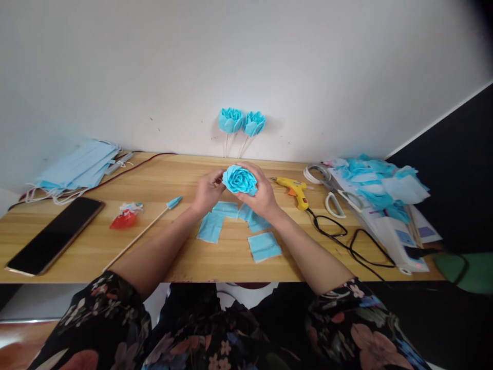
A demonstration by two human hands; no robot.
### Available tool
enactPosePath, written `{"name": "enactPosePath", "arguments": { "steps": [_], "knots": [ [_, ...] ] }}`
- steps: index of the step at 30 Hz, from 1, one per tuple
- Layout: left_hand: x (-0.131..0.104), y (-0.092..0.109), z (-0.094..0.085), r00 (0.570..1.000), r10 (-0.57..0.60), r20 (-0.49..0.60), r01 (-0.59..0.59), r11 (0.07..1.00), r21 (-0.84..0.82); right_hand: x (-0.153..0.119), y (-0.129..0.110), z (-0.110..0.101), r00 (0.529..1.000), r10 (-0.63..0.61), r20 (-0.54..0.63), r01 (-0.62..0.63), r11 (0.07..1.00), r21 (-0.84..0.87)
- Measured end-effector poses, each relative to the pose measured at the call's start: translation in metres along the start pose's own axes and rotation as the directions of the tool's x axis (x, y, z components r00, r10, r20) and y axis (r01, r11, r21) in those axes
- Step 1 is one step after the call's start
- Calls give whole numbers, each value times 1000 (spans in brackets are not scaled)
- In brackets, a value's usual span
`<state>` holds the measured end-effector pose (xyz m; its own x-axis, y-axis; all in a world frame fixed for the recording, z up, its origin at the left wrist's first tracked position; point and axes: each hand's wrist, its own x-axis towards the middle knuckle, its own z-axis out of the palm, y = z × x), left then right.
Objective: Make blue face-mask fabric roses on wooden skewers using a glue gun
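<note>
A blue fabric flower (239,180) with tightly layered, frilled petals is held up above the middle of the table, its top facing me. My right hand (262,191) wraps around its right side and underside. At its left edge, the curled fingers of my left hand (208,192) close on the flower; its stem is hidden. Beneath my hands lie several blue fabric squares, including one at the left (210,227) and a separate one at the front right (265,246). A thin stick (138,234) with a blue wrapped tip rests left of my left forearm.
Two finished-looking blue flowers (242,122) on sticks lean against the wall. Right: a yellow glue gun (293,191) with a black cord, scissors (335,204), fabric scraps (381,182), a power strip (402,244). Left: a phone (56,236), face masks (79,163), a red packet (125,218).
</note>
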<state>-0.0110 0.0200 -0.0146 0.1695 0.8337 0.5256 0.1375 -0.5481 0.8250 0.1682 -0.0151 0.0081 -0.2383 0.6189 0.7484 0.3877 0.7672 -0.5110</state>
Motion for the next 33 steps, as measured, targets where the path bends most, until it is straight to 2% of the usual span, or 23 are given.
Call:
{"name": "enactPosePath", "arguments": {
  "steps": [6, 11, 19, 25, 30, 33],
  "knots": [
    [1, -5, 4, 995, -38, -93, 25, 990, -140, -1, 0, 0, 998, 54, 17, -54, 998, 26],
    [2, -7, 6, 990, -46, -131, 15, 974, -225, -1, 3, 1, 999, -8, -43, 10, 999, 50],
    [1, -3, 4, 997, 0, -79, -15, 983, -181, -1, -1, 0, 999, 46, -24, -45, 999, 24],
    [1, 0, 3, 998, -8, -56, 0, 991, -135, 1, -4, 0, 999, 5, -35, -4, 999, 45],
    [2, -1, 2, 998, -20, -56, 13, 993, -117, 2, -4, -2, 1000, 28, 8, -28, 999, -27],
    [1, -1, 1, 998, -32, -47, 26, 993, -117, 0, -2, -1, 999, 28, 28, -28, 1000, -6]
  ]
}}
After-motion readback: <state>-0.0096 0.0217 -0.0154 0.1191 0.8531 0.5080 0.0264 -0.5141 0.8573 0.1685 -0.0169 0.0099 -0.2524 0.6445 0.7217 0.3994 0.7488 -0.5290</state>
